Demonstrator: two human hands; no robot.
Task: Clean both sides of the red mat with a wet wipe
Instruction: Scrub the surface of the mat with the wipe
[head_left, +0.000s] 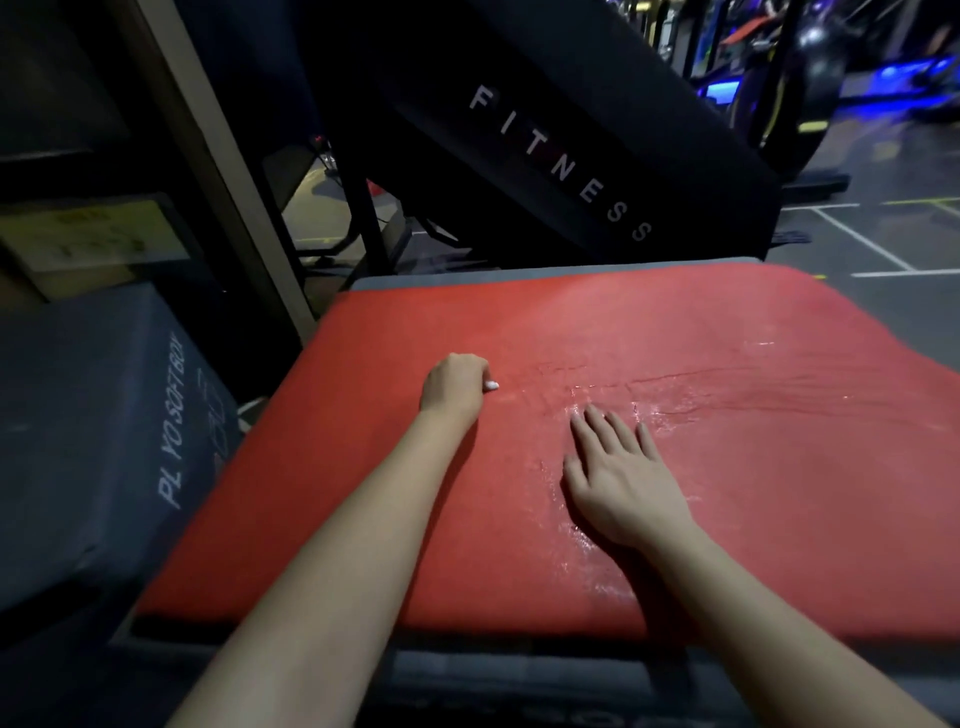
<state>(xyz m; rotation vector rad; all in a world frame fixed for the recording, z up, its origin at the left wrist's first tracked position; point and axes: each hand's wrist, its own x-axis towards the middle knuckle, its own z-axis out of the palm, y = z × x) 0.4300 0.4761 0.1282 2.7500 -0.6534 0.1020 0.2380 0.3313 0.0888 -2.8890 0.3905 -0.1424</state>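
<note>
The red mat (753, 467) lies flat on a grey padded box and fills the middle and right of the view. Wet shiny streaks run across its centre. My left hand (454, 387) is curled into a fist on the mat's left half, gripping the white wet wipe (491, 385), of which only a small tip shows past the fingers. My right hand (621, 475) rests flat on the mat to the right of it, fingers straight and slightly spread, palm down on the wet patch.
A grey plyo soft box (93, 441) stands close at the left. A grey box edge (519, 670) shows under the mat's near side. A black slanted panel reading FITNESS (561, 161) rises behind the mat. Gym floor with white lines (872, 244) lies at the far right.
</note>
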